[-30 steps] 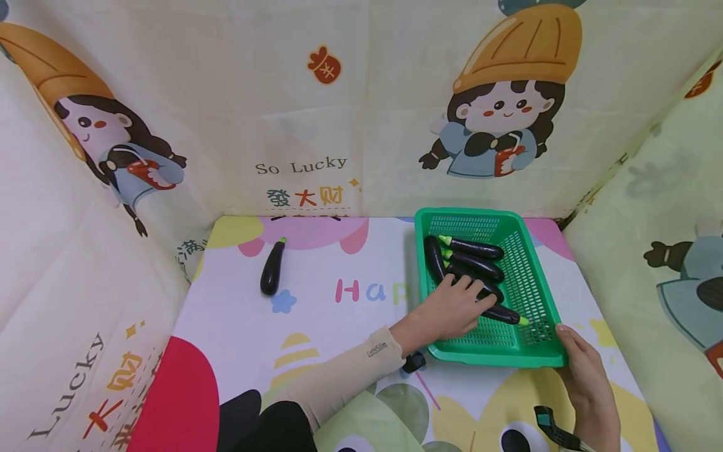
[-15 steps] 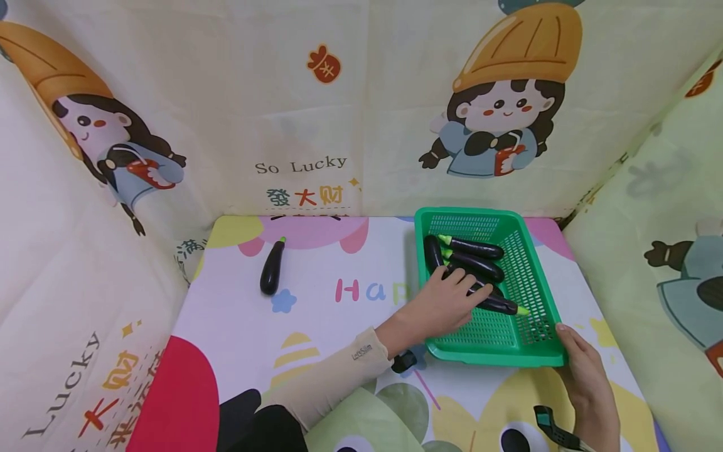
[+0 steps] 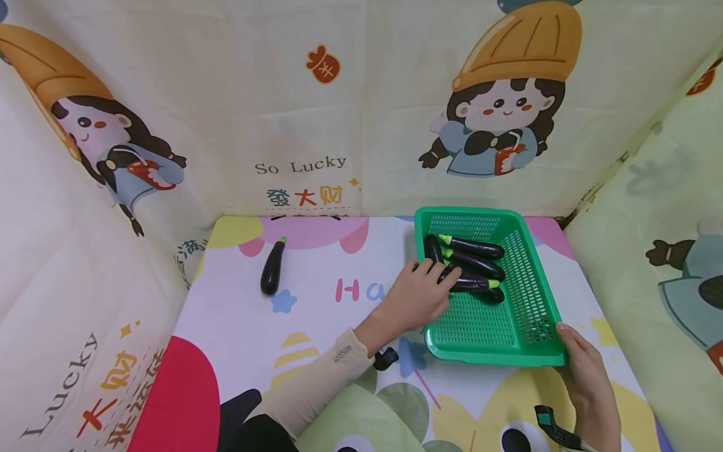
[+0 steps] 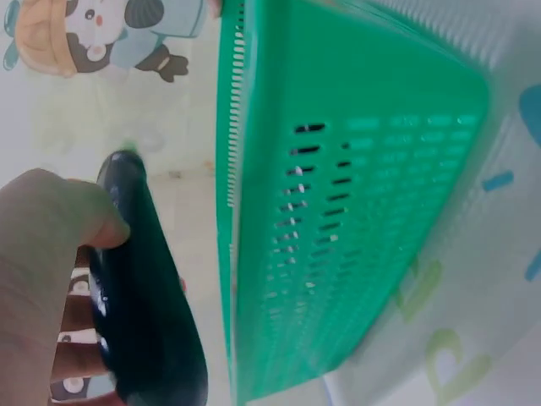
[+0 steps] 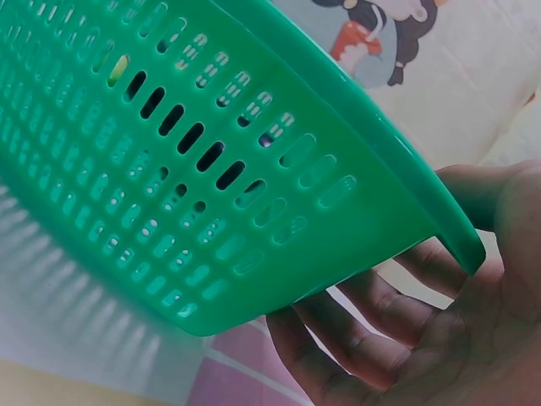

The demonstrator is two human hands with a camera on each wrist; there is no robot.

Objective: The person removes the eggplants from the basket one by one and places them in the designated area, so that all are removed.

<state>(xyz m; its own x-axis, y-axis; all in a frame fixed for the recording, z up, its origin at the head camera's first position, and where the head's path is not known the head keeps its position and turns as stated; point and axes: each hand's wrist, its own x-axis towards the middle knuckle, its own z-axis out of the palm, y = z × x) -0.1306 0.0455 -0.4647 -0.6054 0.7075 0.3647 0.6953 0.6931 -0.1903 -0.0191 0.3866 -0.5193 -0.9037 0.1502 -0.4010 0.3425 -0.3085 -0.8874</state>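
My left hand [image 3: 415, 295] pinches a dark purple eggplant [image 3: 476, 284] between thumb and fingers above the left side of a green plastic basket [image 3: 497, 358]. In the left wrist view, the held eggplant [image 4: 148, 296] is raised at the level of the basket's rim. Several more eggplants [image 3: 474, 264] lie in the back left part of the basket, partly hidden by my fingers. My right hand [image 3: 587, 370] grips the basket's near right corner, with the thumb at the rim and the fingers [image 5: 355, 338] bent underneath it.
One single eggplant [image 3: 273, 268] lies on the printed tabletop [image 3: 322, 314], far to the left. Patterned cloth walls [image 3: 390, 125] close off the back and both sides. A red patch [image 3: 175, 395] is at the near left.
My left hand has lifted one eggplant off the others and carried it left toward the basket's left rim. The right hand and the basket have stayed in place.
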